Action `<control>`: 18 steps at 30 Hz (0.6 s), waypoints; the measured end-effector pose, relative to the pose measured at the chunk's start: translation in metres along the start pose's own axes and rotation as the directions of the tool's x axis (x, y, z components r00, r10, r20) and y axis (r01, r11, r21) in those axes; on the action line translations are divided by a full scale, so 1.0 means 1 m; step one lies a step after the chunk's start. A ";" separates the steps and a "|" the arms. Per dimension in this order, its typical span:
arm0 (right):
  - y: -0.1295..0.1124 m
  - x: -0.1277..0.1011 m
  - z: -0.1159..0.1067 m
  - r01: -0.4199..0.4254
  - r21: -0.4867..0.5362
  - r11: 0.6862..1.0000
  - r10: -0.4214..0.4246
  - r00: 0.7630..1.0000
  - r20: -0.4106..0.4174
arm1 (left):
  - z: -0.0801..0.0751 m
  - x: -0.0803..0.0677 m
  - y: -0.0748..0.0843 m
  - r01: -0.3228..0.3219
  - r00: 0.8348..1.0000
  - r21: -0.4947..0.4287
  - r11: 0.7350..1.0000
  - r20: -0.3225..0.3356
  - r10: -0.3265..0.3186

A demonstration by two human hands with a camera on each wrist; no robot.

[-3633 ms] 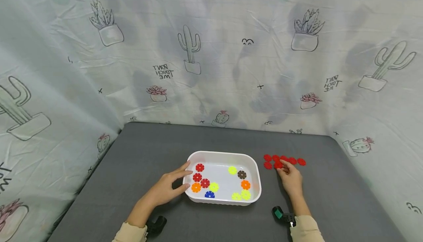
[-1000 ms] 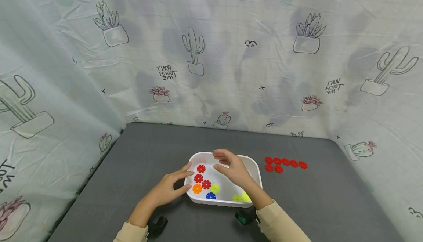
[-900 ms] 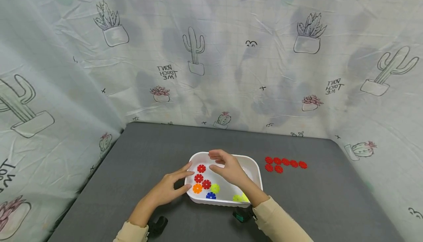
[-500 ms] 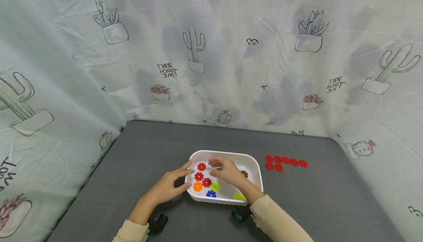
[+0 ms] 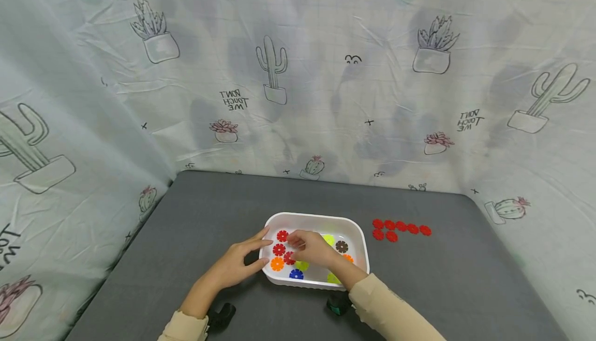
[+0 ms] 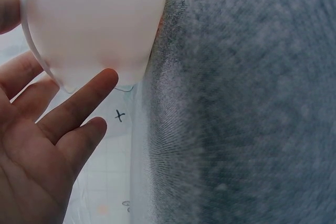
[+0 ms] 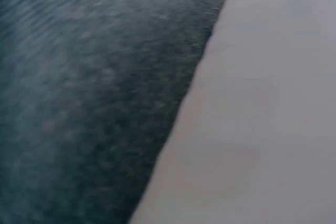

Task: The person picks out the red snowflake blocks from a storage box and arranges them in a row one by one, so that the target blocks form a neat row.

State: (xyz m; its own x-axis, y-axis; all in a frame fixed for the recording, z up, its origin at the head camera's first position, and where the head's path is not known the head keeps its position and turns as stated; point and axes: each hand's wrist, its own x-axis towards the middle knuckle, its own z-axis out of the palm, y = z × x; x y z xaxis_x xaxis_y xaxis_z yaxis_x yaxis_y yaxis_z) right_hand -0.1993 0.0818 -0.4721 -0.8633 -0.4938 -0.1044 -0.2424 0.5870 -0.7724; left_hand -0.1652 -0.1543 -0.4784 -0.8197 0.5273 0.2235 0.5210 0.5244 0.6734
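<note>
- My left hand (image 5: pixel 233 268) rests with straight, spread fingers (image 6: pixel 79 103) against the left wall of the white tray (image 5: pixel 321 219), steadying it.
- My right hand (image 5: pixel 311 249) reaches into the tray, fingers curled low over the red snowflake discs (image 5: pixel 279 249) at its left end; I cannot tell whether one is already pinched.
- Judgement: take one red disc by its edge and lift it straight up, so that the orange disc (image 5: pixel 277 264) and blue disc (image 5: pixel 296 274) just beside it stay put.
- The row of red discs (image 5: pixel 400 228) lies on the grey surface (image 5: pixel 209 206), to the right of the tray and apart from it.
- The tray rim stands between the two groups; the hand must clear it.
- Open surface lies beyond and to the right of the row; the cactus-print cloth (image 5: pixel 298 72) closes three sides.
</note>
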 end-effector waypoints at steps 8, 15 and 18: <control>0.006 0.002 0.009 -0.001 -0.127 0.992 0.002 1.000 0.010 | 0.003 -0.001 -0.001 0.012 1.000 0.004 1.000 0.001 -0.012; 0.008 0.002 0.011 0.030 -0.241 0.970 -0.026 0.999 0.019 | 0.004 -0.002 -0.001 0.011 1.000 -0.002 1.000 -0.004 -0.011; 0.006 0.001 0.012 0.033 -0.260 0.965 -0.026 0.999 0.027 | 0.004 -0.002 0.000 0.007 1.000 -0.001 1.000 -0.006 -0.007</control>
State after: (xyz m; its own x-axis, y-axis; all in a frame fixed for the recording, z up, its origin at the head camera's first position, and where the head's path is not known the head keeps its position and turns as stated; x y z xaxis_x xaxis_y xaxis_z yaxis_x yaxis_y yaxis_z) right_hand -0.1967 0.0772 -0.4846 -0.8441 -0.5266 -0.1012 -0.3772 0.7173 -0.5858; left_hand -0.1621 -0.1528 -0.4818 -0.8250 0.5193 0.2228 0.5148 0.5279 0.6755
